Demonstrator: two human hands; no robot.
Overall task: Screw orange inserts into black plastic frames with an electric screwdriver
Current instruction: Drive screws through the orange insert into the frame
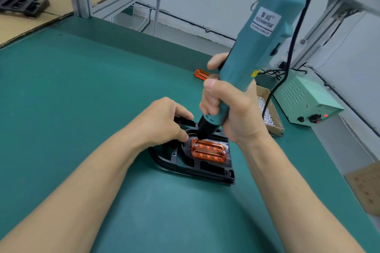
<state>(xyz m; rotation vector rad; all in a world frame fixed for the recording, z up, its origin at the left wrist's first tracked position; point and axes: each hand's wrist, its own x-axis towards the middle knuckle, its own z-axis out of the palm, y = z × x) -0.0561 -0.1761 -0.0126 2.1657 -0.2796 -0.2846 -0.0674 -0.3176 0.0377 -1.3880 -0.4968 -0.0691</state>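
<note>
Green worktop (pixel 82 109) carries one black frame (pixel 191 167) with one orange insert (pixel 208 151) seated in it. Right hand (pixel 230 107) wraps its fingers around one tilted electric screwdriver (pixel 257 47), tip on the insert's corner. Left hand (pixel 162 121) pinches the frame's far edge. A second insert (pixel 202 73) lies behind.

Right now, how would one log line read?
right hand: grips screwdriver | tip: on orange insert corner | left hand: steadies black frame

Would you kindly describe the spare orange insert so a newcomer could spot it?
On the green mat, look past the right hand gripping the electric screwdriver. The spare orange insert lies loose near the far edge, unlike the fitted one.
</note>
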